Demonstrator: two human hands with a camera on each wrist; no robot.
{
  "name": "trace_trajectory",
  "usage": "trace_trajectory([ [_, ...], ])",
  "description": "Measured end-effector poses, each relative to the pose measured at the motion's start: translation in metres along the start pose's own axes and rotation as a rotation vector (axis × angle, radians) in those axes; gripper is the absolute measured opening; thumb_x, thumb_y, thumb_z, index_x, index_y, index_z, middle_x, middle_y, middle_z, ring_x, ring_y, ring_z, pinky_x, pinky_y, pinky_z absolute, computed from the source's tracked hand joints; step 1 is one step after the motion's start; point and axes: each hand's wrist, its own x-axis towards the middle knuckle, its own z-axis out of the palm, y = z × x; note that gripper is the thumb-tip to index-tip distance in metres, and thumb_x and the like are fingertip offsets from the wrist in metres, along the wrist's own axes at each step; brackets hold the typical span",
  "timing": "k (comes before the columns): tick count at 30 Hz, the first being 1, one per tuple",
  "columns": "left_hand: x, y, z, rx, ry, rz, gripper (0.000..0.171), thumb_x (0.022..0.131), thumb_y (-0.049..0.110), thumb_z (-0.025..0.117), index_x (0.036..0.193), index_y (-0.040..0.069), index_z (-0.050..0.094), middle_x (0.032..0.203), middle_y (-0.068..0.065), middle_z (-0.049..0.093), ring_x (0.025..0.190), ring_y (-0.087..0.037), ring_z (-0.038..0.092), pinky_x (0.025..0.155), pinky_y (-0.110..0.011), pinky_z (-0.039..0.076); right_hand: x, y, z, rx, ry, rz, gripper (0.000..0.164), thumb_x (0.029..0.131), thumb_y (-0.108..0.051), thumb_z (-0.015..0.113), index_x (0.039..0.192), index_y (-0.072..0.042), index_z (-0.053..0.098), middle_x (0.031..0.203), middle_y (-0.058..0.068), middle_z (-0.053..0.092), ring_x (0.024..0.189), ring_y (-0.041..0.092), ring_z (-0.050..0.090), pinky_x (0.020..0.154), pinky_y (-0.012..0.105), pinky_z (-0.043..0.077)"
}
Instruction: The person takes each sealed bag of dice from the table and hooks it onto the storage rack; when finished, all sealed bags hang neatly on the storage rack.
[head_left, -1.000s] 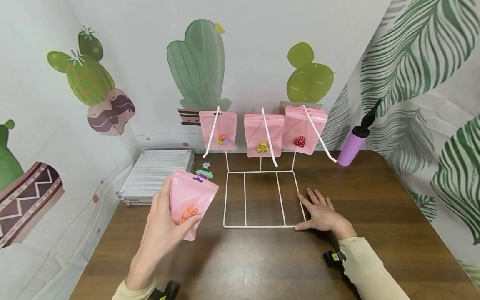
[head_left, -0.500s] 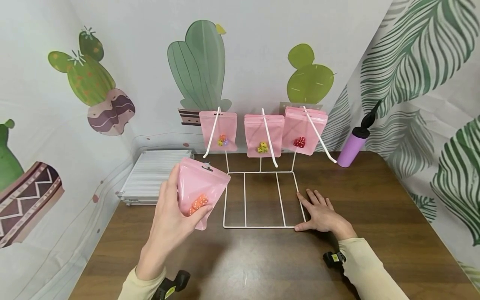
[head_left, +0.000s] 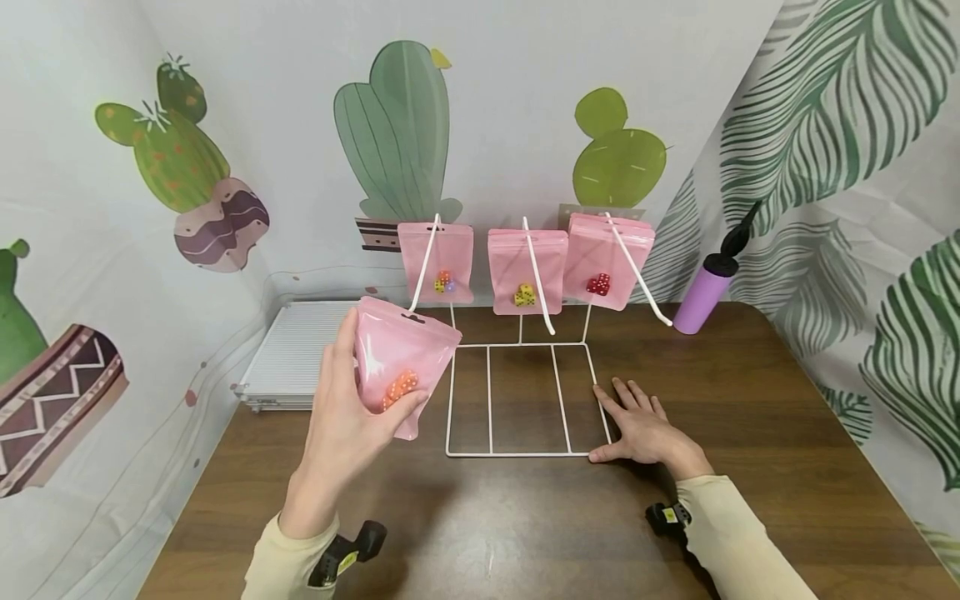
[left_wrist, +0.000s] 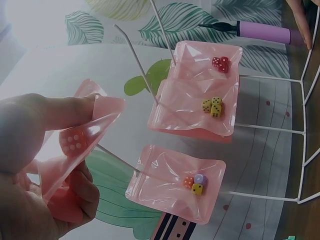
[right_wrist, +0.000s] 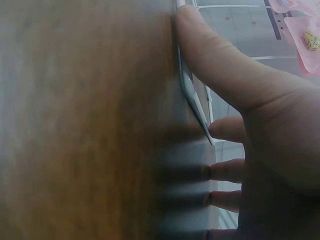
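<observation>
My left hand (head_left: 341, 425) pinches a pink zip bag (head_left: 382, 342) with orange dice in it, thumb in front and fingers behind. The bag's hang hole is at the tip of the left hook (head_left: 425, 271) of a white wire rack (head_left: 490, 400); whether the tip passes through the hole I cannot tell. In the left wrist view the bag (left_wrist: 102, 117) is bent in the grip. My right hand (head_left: 641, 429) rests with spread fingers on the rack base's front right corner; in the right wrist view its thumb (right_wrist: 215, 55) presses the wire.
Pink bags hang on the hooks: a left one (head_left: 450, 250) with mixed-colour dice, middle ones (head_left: 517, 267) with yellow dice, right ones (head_left: 592, 262) with red dice. A grey ridged case (head_left: 281, 358) lies left. A purple hand pump (head_left: 701, 296) stands at the back right.
My left hand has moved right and away from me, bringing the bag's top up to the left hook's tip. The right hand stays where it was on the rack's base.
</observation>
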Motion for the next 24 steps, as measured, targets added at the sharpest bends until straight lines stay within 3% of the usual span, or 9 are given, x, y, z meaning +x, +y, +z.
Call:
trace_trajectory([
  [12,0.0093,-0.0036,0.0035,-0.017,-0.021,-0.065,0.118,0.063,0.025,0.092,0.156,0.025,0.020,0.119,-0.016,0.049,0.102,-0.024,0.045,0.075,-0.038,0.041,0.0011,-0.0004,-0.0006,0.005,-0.004,0.006,0.115,0.067,-0.064,0.077,0.154,-0.008,0.027,0.156,0.032,0.016,0.142,0.054,0.012,0.105,0.077,0.013],
  [18,0.0097,-0.0052,0.0079,0.004,-0.039,-0.100,0.117,0.064,0.028,0.091,0.156,0.024,0.019,0.113,-0.015,0.049,0.096,-0.024,0.044,0.072,-0.037,0.040,0.0009,-0.0001,0.0000,0.004,-0.013,0.011,0.116,0.067,-0.065,0.077,0.154,-0.008,0.026,0.157,0.031,0.015,0.142,0.054,0.011,0.106,0.076,0.012],
  [24,0.0093,-0.0050,0.0099,-0.005,-0.039,-0.107,0.117,0.064,0.028,0.091,0.156,0.023,0.019,0.118,-0.016,0.048,0.099,-0.025,0.045,0.074,-0.039,0.040,0.0010,-0.0001,0.0000,0.006,-0.011,0.012,0.115,0.067,-0.065,0.077,0.154,-0.008,0.027,0.157,0.031,0.015,0.142,0.054,0.011,0.106,0.076,0.012],
])
